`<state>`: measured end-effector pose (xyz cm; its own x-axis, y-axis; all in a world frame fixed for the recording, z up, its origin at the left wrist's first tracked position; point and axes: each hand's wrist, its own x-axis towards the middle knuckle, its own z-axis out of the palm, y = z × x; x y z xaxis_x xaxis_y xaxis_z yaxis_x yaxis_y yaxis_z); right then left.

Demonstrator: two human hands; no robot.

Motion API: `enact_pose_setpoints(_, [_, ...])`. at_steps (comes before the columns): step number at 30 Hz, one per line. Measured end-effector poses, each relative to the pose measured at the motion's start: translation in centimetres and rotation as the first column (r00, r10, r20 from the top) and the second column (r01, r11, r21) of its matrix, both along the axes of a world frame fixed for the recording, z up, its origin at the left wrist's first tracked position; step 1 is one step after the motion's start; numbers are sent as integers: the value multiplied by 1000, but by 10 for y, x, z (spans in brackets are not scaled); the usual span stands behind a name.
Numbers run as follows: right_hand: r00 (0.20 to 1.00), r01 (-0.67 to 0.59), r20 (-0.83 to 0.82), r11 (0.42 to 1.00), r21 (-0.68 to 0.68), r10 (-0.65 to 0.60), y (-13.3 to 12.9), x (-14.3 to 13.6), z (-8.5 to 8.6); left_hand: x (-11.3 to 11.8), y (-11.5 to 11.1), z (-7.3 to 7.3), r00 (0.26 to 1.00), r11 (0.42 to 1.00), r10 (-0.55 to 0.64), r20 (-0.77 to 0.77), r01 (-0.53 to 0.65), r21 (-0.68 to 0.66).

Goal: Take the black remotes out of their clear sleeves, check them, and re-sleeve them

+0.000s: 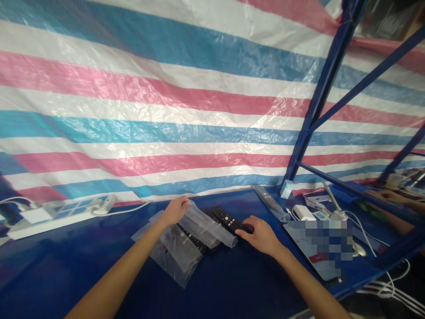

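Observation:
My left hand [176,210] pinches the upper end of a clear plastic bag [206,223] and raises it slightly off the blue table. In my right hand [260,233] is the lower end of a black remote control [227,219], gripped between thumb and fingers. That remote lies angled beside the bag, its buttons facing up. More clear plastic bags [177,252] lie loosely below my left forearm and wrist. Another dark remote [192,238] shows partly between the bags; how many are under them I cannot tell.
A bagged remote [268,201] lies near the back, by a small white box [286,189]. On the right are a tablet [308,252], a white charger [303,213] and cables. A power strip [63,215] sits at left. Blue frame posts [315,106] rise right; another person's arm [392,208] shows beyond.

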<state>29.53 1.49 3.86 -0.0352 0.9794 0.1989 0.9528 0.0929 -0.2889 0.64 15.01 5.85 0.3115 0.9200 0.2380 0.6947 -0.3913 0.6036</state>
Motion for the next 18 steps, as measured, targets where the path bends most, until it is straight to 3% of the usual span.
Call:
enact_pose_setpoints(3, [958, 223, 173, 973, 59, -230, 3, 22, 11, -3, 3, -8, 996, 998, 37, -76, -33, 45])
enact_pose_setpoints(5, [865, 419, 273, 905, 71, -421, 8, 40, 19, -5, 4, -9, 992, 996, 66, -109, -58, 73])
enact_pose_setpoints(7, [807, 517, 309, 855, 42, -503, 15, 54, 24, -5, 5, -7, 984, 990, 99, -145, -83, 111])
enact_pose_setpoints(12, [830, 508, 318, 856, -92, -458, 31, 65, 21, 9, 0, 4, 959, 980, 74, -274, -19, 199])
enact_pose_setpoints(18, [944, 258, 255, 951, -172, -210, 19, 42, 10, 53, -18, 16, 956, 973, -116, -269, 164, 162])
